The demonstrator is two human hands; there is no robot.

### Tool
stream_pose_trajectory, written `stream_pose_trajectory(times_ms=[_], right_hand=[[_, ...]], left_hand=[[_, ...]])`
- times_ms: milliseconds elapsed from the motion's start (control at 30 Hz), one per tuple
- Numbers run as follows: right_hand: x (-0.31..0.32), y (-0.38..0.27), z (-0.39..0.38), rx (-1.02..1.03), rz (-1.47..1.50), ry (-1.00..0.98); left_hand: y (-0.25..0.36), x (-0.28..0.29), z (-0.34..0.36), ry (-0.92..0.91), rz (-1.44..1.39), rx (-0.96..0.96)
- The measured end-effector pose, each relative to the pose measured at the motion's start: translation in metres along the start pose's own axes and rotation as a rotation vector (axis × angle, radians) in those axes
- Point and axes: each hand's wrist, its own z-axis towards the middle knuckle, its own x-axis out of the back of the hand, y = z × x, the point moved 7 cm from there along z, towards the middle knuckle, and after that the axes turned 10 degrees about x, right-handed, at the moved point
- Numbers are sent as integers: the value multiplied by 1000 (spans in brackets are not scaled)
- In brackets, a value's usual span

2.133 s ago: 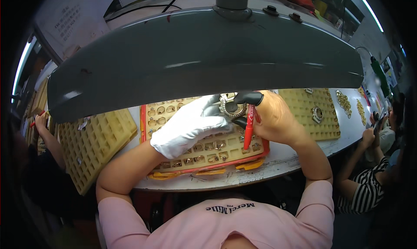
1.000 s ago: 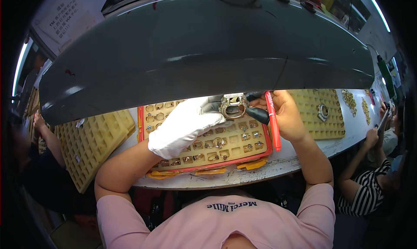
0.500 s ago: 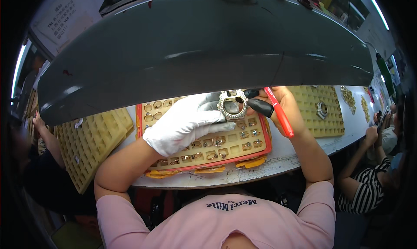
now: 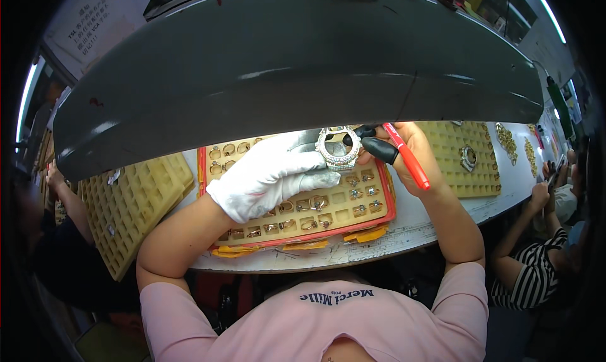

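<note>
A silver watch case (image 4: pixel 340 162) with a stone-set round bezel is pinched in my left hand (image 4: pixel 268 175), which wears a white glove with greyed fingertips. The case is held above a tray of rings, under the edge of a dark lamp hood. My right hand (image 4: pixel 409 153) has black finger covers on its thumb and a finger, and their tips touch the right side of the case. In that same hand lies a red marker pen (image 4: pixel 409 158), slanting down to the right. Part of the right fingers is hidden behind the pen and the hood.
The red-rimmed tray (image 4: pixel 297 238) of rings lies beneath my hands on orange-yellow pieces. Yellow slotted trays stand left (image 4: pixel 136 204) and right, the right one (image 4: pixel 451 150) bearing another watch case (image 4: pixel 468 158). The grey hood (image 4: pixel 297 65) spans the worktop. Other people sit at both sides.
The watch case has tilted slightly and risen a little in my left hand. My right fingers have shifted a bit with it, and the red pen has moved slightly.
</note>
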Motion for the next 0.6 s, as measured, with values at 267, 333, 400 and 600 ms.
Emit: stream_pose_trajectory(times_ms=[267,333,400,600], right_hand=[[2,4,0,-48,-44,28],[1,4,0,-77,-51,39],[1,4,0,-30,-31,7],[1,3,1,-6,66,6]], left_hand=[[-1,2,1,0,-54,7],[-2,5,2,-1,-58,7],[-3,6,2,4,-56,11],[-4,9,4,9,-84,16]])
